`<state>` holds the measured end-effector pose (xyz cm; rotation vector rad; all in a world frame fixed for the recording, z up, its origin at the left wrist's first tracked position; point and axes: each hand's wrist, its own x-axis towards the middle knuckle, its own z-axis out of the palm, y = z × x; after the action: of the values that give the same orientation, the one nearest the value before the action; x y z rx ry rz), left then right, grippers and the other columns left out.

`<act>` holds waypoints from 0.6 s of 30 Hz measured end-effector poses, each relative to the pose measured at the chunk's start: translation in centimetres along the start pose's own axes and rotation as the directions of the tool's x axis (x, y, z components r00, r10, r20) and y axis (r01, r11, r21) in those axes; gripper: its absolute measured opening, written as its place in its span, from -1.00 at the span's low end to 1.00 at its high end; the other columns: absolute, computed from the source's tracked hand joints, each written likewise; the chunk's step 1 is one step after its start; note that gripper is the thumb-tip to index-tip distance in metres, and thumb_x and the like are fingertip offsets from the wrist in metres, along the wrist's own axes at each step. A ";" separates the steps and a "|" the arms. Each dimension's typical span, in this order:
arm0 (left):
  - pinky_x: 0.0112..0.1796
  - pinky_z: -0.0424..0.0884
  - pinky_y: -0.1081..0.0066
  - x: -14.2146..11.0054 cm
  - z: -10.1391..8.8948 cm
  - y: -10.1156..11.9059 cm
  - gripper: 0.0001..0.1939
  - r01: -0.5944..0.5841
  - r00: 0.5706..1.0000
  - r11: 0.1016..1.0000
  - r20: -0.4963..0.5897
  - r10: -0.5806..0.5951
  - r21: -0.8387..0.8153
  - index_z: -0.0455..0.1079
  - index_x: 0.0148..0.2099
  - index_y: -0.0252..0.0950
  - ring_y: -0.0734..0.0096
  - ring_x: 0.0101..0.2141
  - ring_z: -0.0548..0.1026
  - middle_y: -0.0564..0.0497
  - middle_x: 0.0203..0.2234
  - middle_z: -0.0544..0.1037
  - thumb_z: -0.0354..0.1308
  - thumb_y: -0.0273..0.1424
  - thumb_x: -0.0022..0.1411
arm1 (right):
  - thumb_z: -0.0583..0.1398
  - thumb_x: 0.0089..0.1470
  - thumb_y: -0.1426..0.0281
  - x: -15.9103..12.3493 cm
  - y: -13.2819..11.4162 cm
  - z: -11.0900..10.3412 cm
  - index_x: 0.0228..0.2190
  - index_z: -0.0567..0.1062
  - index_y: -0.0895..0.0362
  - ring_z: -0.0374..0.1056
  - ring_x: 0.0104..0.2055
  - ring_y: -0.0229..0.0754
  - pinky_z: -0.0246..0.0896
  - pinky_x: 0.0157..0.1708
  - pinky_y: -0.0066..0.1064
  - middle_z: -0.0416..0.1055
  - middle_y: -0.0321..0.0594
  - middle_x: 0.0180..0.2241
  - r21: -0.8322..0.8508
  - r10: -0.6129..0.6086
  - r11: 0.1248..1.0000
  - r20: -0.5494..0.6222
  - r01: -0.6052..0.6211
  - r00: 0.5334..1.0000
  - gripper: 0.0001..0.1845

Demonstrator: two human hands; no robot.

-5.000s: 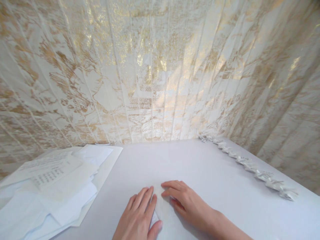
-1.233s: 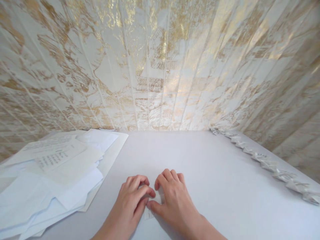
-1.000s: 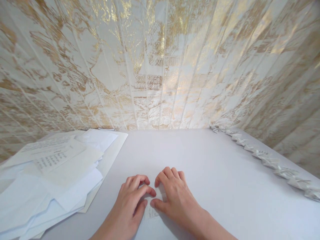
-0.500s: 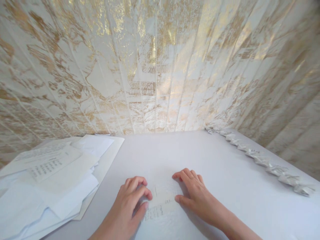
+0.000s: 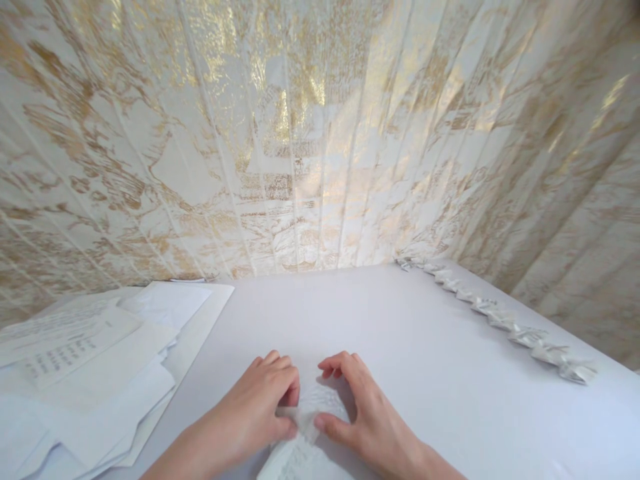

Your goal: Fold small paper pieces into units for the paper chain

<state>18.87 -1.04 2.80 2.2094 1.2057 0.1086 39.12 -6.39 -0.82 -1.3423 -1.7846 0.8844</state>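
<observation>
A white printed sheet of paper [image 5: 296,460] lies on the table at the lower middle, partly lifted and bent between my two hands. My left hand [image 5: 265,400] pinches its left edge between thumb and curled fingers. On the other side is my right hand [image 5: 357,407], with its fingers curved and apart from the thumb. The right thumb tip touches the paper, and the right fingertips hover near its far edge. The near end of the sheet runs out of view at the bottom.
A loose stack of printed papers [image 5: 100,387] covers the left of the white table [image 5: 310,313]. Along the right edge runs a row of several folded paper pieces [image 5: 500,320]. Behind the table rises a wall with gold-patterned covering [image 5: 310,167].
My hands have come closer together. The sheet lay flat before; its left part is now lifted, with my left hand closed on it. The camera view has turned slightly right.
</observation>
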 end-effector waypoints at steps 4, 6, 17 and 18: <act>-0.32 0.24 0.47 -0.3 -0.5 -0.3 -0.84 -0.043 0.999 0.975 -0.011 0.042 -0.218 0.12 -0.40 -0.20 0.43 -0.38 0.32 0.19 -0.48 0.27 0.05 -0.33 0.17 | 0.33 -0.16 0.50 0.1 -0.9 1.3 -0.16 0.37 0.09 0.30 -0.18 -0.14 0.22 -0.15 -0.36 0.38 -0.27 -0.23 0.120 0.053 0.991 0.013 -0.055 0.998 -0.54; -0.27 0.28 0.46 -0.4 -0.9 0.0 -0.77 -0.133 0.990 0.918 -0.095 0.105 -0.374 0.10 -0.39 -0.19 0.44 -0.35 0.34 0.17 -0.46 0.29 0.06 -0.24 0.23 | 0.29 -0.06 0.42 0.2 -0.9 1.6 -0.27 0.37 0.09 0.27 -0.30 -0.19 0.20 -0.29 -0.42 0.35 -0.33 -0.37 0.202 0.070 0.977 -0.009 -0.067 0.997 -0.73; -0.12 0.35 0.35 -1.8 4.5 -2.2 -0.76 -0.317 0.863 0.944 -0.440 0.248 -0.090 0.34 -0.25 -0.15 0.31 -0.15 0.42 0.06 -0.23 0.48 0.09 -0.60 0.06 | 0.00 -0.30 0.75 0.7 0.6 -0.5 -0.45 0.29 0.08 0.19 -0.31 -0.13 0.07 -0.30 -0.37 0.33 -0.25 -0.38 -0.441 -0.368 0.828 0.040 0.347 0.929 -0.62; -0.13 0.35 0.35 -2.1 4.6 -2.3 -0.72 -0.309 0.864 0.951 -0.425 0.269 -0.028 0.34 -0.28 -0.16 0.30 -0.16 0.42 0.06 -0.24 0.49 0.08 -0.64 -0.01 | 0.00 -0.30 0.75 0.6 0.5 -0.5 -0.43 0.31 0.08 0.20 -0.30 -0.14 0.09 -0.29 -0.37 0.33 -0.25 -0.37 -0.441 -0.345 0.830 0.073 0.341 0.936 -0.60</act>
<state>17.57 -3.97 -1.76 2.3362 1.0377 0.7835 39.65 -5.61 -0.96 -1.2238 -2.2215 0.2724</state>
